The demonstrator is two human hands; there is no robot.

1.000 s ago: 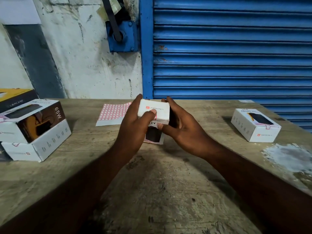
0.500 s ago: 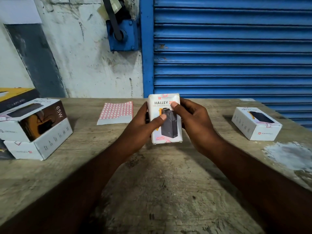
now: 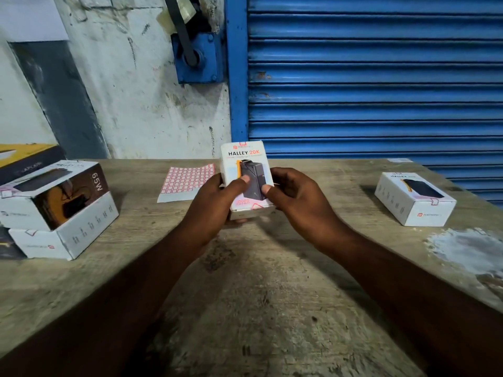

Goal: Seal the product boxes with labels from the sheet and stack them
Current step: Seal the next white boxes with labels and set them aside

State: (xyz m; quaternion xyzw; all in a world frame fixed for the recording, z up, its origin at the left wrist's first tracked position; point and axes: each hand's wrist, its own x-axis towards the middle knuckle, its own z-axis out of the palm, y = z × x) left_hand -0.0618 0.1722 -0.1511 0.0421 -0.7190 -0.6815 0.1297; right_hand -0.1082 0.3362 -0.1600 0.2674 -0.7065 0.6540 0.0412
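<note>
A white HALLEY 20K product box is held upright over the middle of the wooden table, printed face toward me. My left hand grips its left side with the thumb across the front. My right hand grips its right side, thumb on the lower front. A red-edged label shows at the box's bottom edge. The sheet of red-bordered labels lies flat on the table just behind my left hand.
A stack of product boxes stands at the table's left edge, with a yellow and black box behind it. One white box lies at the right. A blue shutter and a white wall rise behind.
The box was turned from top face up to front face toward me and lifted a little. Both hands slid down to its lower half.
</note>
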